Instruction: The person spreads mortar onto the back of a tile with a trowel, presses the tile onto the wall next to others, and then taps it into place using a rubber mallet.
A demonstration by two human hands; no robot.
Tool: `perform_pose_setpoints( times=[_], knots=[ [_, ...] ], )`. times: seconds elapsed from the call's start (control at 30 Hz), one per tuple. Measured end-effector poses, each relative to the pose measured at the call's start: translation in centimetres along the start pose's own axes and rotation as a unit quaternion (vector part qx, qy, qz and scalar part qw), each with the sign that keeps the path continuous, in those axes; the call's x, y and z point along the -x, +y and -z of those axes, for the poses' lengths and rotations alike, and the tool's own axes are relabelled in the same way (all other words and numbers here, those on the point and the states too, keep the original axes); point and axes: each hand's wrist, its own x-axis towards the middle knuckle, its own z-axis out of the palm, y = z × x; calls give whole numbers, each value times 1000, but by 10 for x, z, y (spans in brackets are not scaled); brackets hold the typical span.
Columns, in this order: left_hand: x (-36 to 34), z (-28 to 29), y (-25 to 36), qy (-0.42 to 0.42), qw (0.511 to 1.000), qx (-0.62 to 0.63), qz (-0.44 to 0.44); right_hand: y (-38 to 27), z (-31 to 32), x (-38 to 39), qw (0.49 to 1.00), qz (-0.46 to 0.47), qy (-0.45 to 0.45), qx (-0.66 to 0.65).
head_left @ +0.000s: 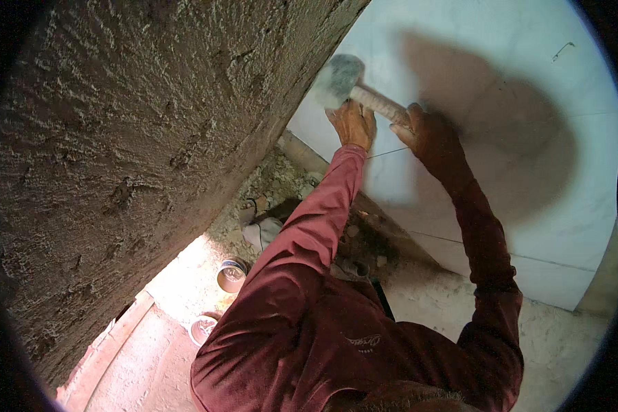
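Note:
My right hand point(429, 137) is wrapped round the pale handle of a mallet point(380, 103). The mallet's blurred grey-white head lies to the upper left, just beyond my left hand point(353, 125). That hand rests with its fingers stretched toward the marbled white tile point(460, 165), close to the rough wall; the mallet covers part of its fingertips. Thin joint lines run across the tiled surface, and a large shadow of my arm and the mallet falls on it.
A rough plastered wall point(110, 158) fills the left side. Two small round tubs point(231, 276) stand on the dusty floor beside my left arm. Rubble point(271, 178) lies between the wall and the tiles. A small bent wire point(563, 50) lies on the tiles at upper right.

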Motion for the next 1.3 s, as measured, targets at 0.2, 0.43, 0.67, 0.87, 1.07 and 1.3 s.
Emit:
perform_pose_setpoints(
  times=[0.2, 0.43, 0.67, 0.87, 1.07, 1.3],
  knots=[
    [6, 5, 16, 76, 996, -38, 30, -16, 19, 20, 995, 67, -9, 70],
    [-2, 5, 0, 67, 992, 101, -27, 5, 87, 46, 999, -24, 36, -16],
    [31, -22, 31, 47, 989, 93, -109, 57, 101, 152, 972, -174, 113, -110],
    [50, -33, 15, 26, 987, 107, -116, 38, 41, 158, 998, -62, -7, 21],
    [35, -34, 15, -66, 984, 149, -68, 30, -32, 132, 974, -137, 24, -181],
    [35, -52, 21, 88, 981, 100, -143, 51, -31, 147, 977, 17, 209, 37]
  ],
)
